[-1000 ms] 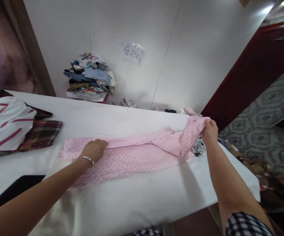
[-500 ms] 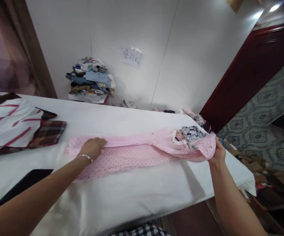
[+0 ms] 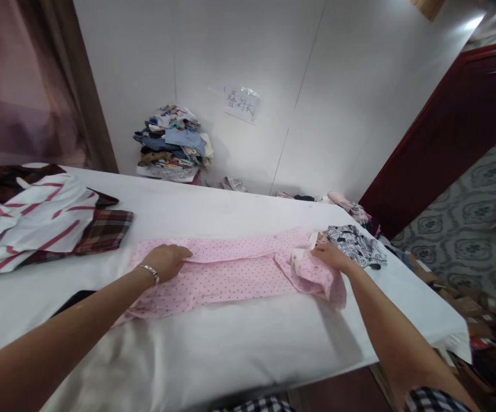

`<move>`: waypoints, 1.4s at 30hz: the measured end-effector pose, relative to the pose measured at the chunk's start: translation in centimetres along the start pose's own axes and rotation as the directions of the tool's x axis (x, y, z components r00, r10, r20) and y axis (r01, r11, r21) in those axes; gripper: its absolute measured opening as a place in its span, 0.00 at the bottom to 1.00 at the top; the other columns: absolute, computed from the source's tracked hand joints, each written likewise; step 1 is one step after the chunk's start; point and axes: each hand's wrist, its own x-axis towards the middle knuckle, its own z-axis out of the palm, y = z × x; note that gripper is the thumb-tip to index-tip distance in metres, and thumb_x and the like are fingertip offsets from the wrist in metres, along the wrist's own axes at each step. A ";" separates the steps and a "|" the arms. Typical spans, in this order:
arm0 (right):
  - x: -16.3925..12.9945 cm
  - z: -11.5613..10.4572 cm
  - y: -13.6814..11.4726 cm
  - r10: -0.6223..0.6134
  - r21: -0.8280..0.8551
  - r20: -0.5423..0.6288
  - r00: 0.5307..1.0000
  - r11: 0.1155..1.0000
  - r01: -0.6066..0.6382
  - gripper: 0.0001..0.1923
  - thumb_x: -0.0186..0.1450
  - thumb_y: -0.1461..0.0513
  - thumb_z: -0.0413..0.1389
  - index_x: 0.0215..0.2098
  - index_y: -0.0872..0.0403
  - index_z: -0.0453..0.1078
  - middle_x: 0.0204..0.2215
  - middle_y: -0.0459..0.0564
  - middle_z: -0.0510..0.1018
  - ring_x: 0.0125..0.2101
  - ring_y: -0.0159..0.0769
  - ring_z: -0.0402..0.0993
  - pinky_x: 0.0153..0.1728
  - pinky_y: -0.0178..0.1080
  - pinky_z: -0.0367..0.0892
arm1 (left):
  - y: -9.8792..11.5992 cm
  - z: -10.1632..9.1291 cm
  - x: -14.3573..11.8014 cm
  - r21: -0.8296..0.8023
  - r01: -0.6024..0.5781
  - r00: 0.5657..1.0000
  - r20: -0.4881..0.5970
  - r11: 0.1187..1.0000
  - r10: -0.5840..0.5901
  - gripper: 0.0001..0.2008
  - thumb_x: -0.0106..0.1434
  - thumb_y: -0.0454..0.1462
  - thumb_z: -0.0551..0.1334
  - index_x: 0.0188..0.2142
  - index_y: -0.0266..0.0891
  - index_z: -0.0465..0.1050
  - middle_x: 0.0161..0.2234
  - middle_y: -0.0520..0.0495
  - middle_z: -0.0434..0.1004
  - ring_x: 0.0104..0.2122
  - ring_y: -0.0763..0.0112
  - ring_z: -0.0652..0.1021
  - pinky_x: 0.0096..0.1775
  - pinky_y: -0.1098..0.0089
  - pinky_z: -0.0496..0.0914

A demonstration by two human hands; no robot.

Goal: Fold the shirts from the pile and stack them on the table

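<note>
A pink shirt with small dark dots [image 3: 239, 280] lies stretched sideways across the white table, folded into a long strip with a crease along its length. On its left part rests my left hand [image 3: 169, 261], fingers laid flat on the cloth, a silver bracelet at the wrist. My right hand [image 3: 332, 257] grips the bunched right end of the shirt and has folded it inward; the fingertips are partly hidden in the cloth. Just beyond the right hand lies a black-and-white patterned garment [image 3: 359, 245], apart from the grip.
At the left is a heap with a white red-striped garment [image 3: 54, 223] and a plaid one [image 3: 108, 229]. A clothes stack [image 3: 174, 143] stands by the wall under a paper sign [image 3: 241, 104]. More clothes [image 3: 350, 209] lie at the far right corner. A black flat object [image 3: 74, 300] is partly under my left arm.
My right hand has moved left with the shirt's right end, folding it back over the strip. The black-and-white garment is now uncovered. My left hand stays on the shirt.
</note>
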 end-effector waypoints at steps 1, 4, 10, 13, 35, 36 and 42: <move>1.1 0.3 -0.5 -0.019 -0.168 0.043 0.999 0.986 0.026 0.12 0.61 0.56 0.57 0.31 0.55 0.79 0.33 0.56 0.83 0.40 0.49 0.79 0.45 0.47 0.70 | -0.4 -0.2 0.3 -0.045 0.020 0.999 0.036 0.999 -0.019 0.22 0.59 0.44 0.56 0.50 0.43 0.78 0.51 0.42 0.80 0.50 0.53 0.78 0.52 0.57 0.70; 4.7 1.6 -2.0 -0.070 -0.298 0.023 0.997 0.952 0.073 0.16 0.64 0.62 0.53 0.46 0.56 0.78 0.48 0.59 0.80 0.52 0.49 0.74 0.55 0.47 0.64 | -1.9 -0.4 1.9 -0.179 0.079 0.995 0.074 0.981 -0.067 0.28 0.60 0.54 0.54 0.52 0.44 0.77 0.53 0.44 0.79 0.51 0.54 0.78 0.52 0.60 0.71; 11.8 6.0 -3.8 -0.118 -0.415 0.090 0.989 0.898 0.145 0.30 0.64 0.71 0.49 0.63 0.49 0.65 0.64 0.50 0.67 0.63 0.38 0.61 0.59 0.39 0.59 | -4.9 0.4 6.6 -0.013 0.134 0.990 -0.042 0.991 -0.134 0.28 0.66 0.43 0.48 0.62 0.36 0.67 0.63 0.38 0.67 0.62 0.54 0.68 0.59 0.57 0.62; 13.6 6.7 -3.2 -0.072 -0.482 0.128 0.989 0.867 0.126 0.24 0.64 0.70 0.51 0.56 0.50 0.72 0.58 0.53 0.73 0.61 0.42 0.63 0.57 0.43 0.60 | -5.8 0.6 7.6 0.026 0.135 0.991 0.021 0.990 -0.136 0.26 0.65 0.43 0.50 0.58 0.37 0.70 0.57 0.36 0.74 0.56 0.51 0.73 0.54 0.56 0.66; 10.6 7.3 -1.6 -0.095 -0.312 0.124 0.988 0.941 0.130 0.22 0.67 0.58 0.55 0.58 0.55 0.70 0.63 0.55 0.68 0.63 0.41 0.61 0.62 0.40 0.58 | -0.4 3.1 3.9 -0.072 -0.044 0.998 -0.050 0.996 0.040 0.29 0.68 0.50 0.49 0.64 0.43 0.62 0.68 0.44 0.59 0.67 0.55 0.59 0.65 0.50 0.52; 10.1 7.2 -1.6 -0.091 -0.267 0.132 0.987 0.956 0.123 0.22 0.67 0.58 0.55 0.58 0.56 0.70 0.62 0.56 0.69 0.63 0.42 0.63 0.62 0.41 0.58 | 0.1 3.8 3.5 -0.080 -0.058 0.998 -0.014 0.995 0.057 0.29 0.68 0.49 0.49 0.64 0.43 0.62 0.68 0.43 0.57 0.67 0.55 0.58 0.65 0.49 0.51; 4.9 5.0 -3.0 -0.064 -0.071 -0.039 0.997 0.996 0.061 0.23 0.70 0.55 0.48 0.59 0.55 0.69 0.59 0.56 0.72 0.56 0.43 0.70 0.56 0.42 0.64 | 0.7 3.4 2.9 0.005 -0.093 0.991 -0.092 0.996 0.093 0.21 0.66 0.43 0.53 0.55 0.41 0.73 0.63 0.39 0.66 0.63 0.53 0.65 0.63 0.51 0.55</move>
